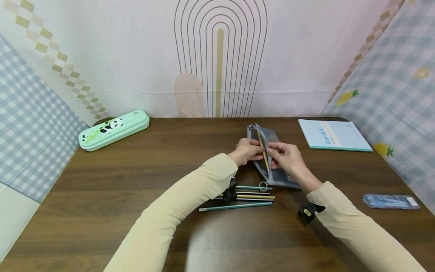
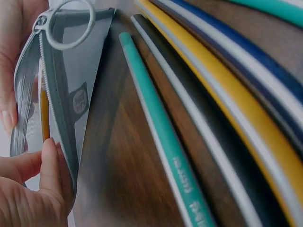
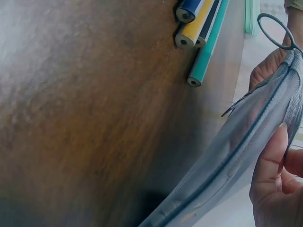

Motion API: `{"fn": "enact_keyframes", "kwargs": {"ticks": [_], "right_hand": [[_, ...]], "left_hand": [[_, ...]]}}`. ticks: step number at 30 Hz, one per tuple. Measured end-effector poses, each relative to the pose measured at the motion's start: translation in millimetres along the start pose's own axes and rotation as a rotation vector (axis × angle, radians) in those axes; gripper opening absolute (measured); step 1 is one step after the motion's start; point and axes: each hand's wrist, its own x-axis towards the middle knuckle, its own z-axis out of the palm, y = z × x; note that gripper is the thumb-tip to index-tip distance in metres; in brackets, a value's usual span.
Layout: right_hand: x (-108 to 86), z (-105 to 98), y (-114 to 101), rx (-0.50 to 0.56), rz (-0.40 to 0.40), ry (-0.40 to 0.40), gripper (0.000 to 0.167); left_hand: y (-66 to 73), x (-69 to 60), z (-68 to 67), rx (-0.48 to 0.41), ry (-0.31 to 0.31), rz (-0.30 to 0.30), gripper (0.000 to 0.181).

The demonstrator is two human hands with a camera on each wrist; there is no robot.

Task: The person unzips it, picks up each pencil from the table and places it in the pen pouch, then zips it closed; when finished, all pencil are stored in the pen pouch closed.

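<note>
A dark wood tabletop (image 1: pixel 163 158) meets a pale patterned cloth (image 1: pixel 136 56) along its far edge. A mint panda case (image 1: pixel 113 130) lies by the far left corner, a light-blue book (image 1: pixel 334 135) by the far right, a clear box (image 1: pixel 391 201) near the right edge. Beyond some loose pencils (image 1: pixel 238 206), the grey pouch (image 1: pixel 280 177) gapes; the left hand (image 1: pixel 248 150) pinches a yellow pencil (image 1: pixel 265 158) in its mouth, the right hand (image 1: pixel 287 156) pinches its rim.

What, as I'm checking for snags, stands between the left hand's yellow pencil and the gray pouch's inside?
Nothing visible: the gray pouch, gripped by the right hand, is unzipped, and the yellow pencil pinched by the left hand lies within its opening. The pouch's depths are hidden.
</note>
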Motion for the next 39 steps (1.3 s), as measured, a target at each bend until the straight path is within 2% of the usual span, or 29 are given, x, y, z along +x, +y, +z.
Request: {"fn": "enact_keyframes", "kwargs": {"ticks": [3,6,10,14,19,23,26,29,34,39], "right_hand": [[0.0,-0.4,1.6,0.002,0.000,0.004,0.038],[0.3,-2.3,2.8,-0.005,-0.004,0.014,0.038],[0.7,-6.1,3.5,-0.008,-0.019,0.027,0.038],[0.4,-8.4,3.2,-0.006,-0.035,0.031,0.039],[-0.9,-8.9,3.3,-0.007,-0.036,0.023,0.039],[-1.9,-9.0,4.1,-0.006,-0.038,0.024,0.039],[-2.2,-9.3,4.9,-0.001,-0.036,0.023,0.039],[-2.3,-9.2,5.4,0.007,-0.032,0.023,0.039],[-1.8,-8.2,5.9,0.005,-0.041,0.022,0.038],[-0.4,-7.8,6.7,-0.005,-0.054,0.021,0.037]], "left_hand": [[2.0,-9.8,-1.8,0.021,-0.047,0.018,0.039],[4.2,-17.7,-11.2,0.070,-0.145,0.039,0.044],[5.8,-27.2,-31.8,0.128,-0.276,0.063,0.043],[4.0,-36.8,-54.8,0.193,-0.342,0.063,0.039],[-2.3,-52.4,-82.9,0.383,-0.421,0.036,0.035],[-10.3,-62.8,-98.7,0.539,-0.526,0.025,0.032],[-16.9,-66.8,-104.1,0.621,-0.583,0.066,0.030],[-21.8,-68.5,-105.9,0.688,-0.601,0.131,0.028],[-24.0,-70.1,-105.6,0.820,-0.575,0.228,0.023],[-21.8,-72.5,-104.8,0.945,-0.550,0.295,0.020]]}}
